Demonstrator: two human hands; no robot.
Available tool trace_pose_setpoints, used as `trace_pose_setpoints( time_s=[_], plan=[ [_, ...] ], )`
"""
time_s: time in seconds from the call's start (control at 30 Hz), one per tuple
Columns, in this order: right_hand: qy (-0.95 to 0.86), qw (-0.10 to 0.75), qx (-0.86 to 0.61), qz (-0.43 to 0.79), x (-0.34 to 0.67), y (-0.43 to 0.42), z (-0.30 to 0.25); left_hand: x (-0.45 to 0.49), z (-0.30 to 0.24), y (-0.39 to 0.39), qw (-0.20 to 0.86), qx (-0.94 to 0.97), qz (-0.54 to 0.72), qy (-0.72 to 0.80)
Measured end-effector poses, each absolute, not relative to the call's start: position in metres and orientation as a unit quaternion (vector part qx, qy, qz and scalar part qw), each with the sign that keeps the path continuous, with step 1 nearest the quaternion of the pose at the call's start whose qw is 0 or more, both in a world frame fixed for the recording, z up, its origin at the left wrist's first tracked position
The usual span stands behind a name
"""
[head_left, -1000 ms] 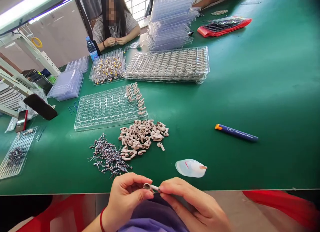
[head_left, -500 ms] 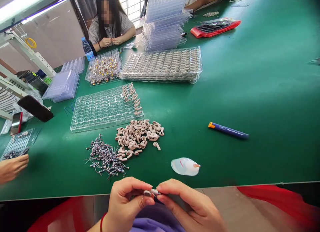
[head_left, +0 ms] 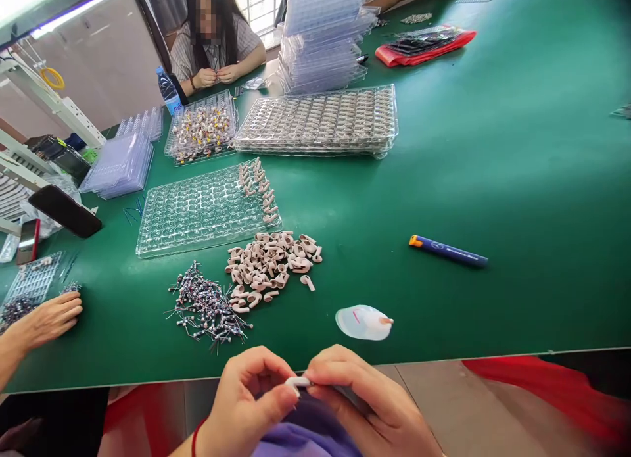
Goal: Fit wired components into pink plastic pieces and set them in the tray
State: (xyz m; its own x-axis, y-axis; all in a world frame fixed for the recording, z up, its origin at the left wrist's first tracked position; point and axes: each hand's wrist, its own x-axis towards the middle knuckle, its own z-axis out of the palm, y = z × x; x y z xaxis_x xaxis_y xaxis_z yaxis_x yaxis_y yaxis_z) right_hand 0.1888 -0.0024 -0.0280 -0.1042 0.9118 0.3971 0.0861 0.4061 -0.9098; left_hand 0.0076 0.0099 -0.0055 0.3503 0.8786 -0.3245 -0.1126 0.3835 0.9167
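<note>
A pale earbud shell (head_left: 298, 382) is pinched between my two hands, just off the table's front edge. My left hand (head_left: 249, 398) grips its rounded head between thumb and index finger. At the stem end, the fingertips of my right hand (head_left: 362, 398) close on it; whether they also hold a small part is hidden. Beyond them lie a heap of similar earbud shells (head_left: 269, 263) and, left of it, a tangle of small wired components (head_left: 210, 306). A translucent, flat, rounded piece (head_left: 365, 322) rests on the green table nearby.
Behind the heaps sits a clear tray (head_left: 197, 210), its right end filled with shells. Farther back are filled trays (head_left: 320, 121) and a tall tray stack (head_left: 320, 43). A blue pen-like tool (head_left: 448, 251) lies right. A co-worker's hand (head_left: 52, 319) is at left; another person sits opposite.
The earbud shell has turned in my fingers, so its curved outer side now shows instead of its round opening. The co-worker's hand at left has moved right, toward small wired parts.
</note>
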Motion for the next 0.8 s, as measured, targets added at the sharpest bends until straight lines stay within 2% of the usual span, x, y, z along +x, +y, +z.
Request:
trace_pose_setpoints(
  time_s=[0.13,0.3,0.5,0.8],
  plan=[
    [-0.646,0.541,-0.392,0.369,0.1915,-0.0011,-0.0247,0.0103,0.0007,0.0135,0.673,0.471,0.309,0.479],
    [-0.653,0.520,-0.384,0.396,0.1932,-0.0014,-0.0228,0.0110,-0.0006,0.0108,0.650,0.484,0.330,0.483],
    [-0.630,0.548,-0.380,0.399,0.1900,-0.0024,-0.0227,0.0132,-0.0041,0.0058,0.595,0.522,0.371,0.485],
    [-0.611,0.565,-0.369,0.414,0.1866,-0.0042,-0.0228,0.0126,-0.0053,0.0038,0.572,0.548,0.411,0.452]
  ],
)
